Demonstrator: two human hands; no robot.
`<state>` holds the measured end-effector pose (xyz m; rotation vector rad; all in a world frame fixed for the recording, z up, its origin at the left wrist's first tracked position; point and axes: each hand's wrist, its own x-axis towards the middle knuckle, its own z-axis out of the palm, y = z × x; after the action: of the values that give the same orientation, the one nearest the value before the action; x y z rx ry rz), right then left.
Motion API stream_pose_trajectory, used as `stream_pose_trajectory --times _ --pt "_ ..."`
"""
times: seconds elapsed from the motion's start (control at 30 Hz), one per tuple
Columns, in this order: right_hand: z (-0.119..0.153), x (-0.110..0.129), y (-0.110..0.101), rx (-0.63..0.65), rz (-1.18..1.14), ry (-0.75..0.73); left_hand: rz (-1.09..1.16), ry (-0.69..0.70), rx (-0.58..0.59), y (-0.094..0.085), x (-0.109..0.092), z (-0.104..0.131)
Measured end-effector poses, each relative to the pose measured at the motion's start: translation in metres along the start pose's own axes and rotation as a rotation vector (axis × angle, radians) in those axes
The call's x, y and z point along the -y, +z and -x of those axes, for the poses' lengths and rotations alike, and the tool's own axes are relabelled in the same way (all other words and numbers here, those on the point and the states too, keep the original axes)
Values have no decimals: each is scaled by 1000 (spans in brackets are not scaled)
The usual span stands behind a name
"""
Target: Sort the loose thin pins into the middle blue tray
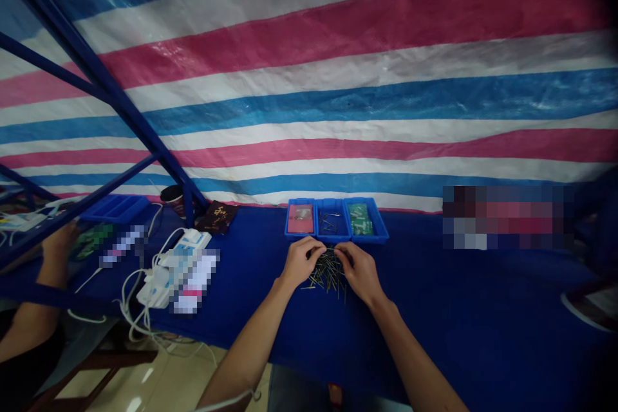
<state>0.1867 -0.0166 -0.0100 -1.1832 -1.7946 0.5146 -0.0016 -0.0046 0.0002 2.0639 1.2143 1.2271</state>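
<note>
A loose pile of long, thin metal pieces (329, 275), like screws or nails, lies on the blue tabletop. My left hand (302, 262) is over the pile's left side, thumb and fingers pinched together. Facing it from the right, my right hand (360, 268) is pinched the same way. The fingertips nearly meet above the pile's far edge; whatever small, thin thing they hold is too small to name. Just beyond the hands is a blue bin (333, 238) with several similar metal pieces in it.
A bin with a pink packet (300, 219) and one with green-and-white pieces (361, 222) flank the middle bin. Leftward are a white power strip (193, 241) with tangled cables, a dark packet (219, 217), a cup (172, 196) and a blue frame (140, 119). Another person's arm (54, 264) is far left.
</note>
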Motion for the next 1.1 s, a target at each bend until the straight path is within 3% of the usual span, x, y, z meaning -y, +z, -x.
stream_pose_trajectory --times 0.5,0.93,1.1 --pt "1 3 0 49 98 13 19 13 17 1 -2 1" --pt "1 4 -1 61 -46 -18 -6 8 144 -2 -6 0" --pt "1 6 -1 71 -37 -11 22 16 140 -1 -5 0"
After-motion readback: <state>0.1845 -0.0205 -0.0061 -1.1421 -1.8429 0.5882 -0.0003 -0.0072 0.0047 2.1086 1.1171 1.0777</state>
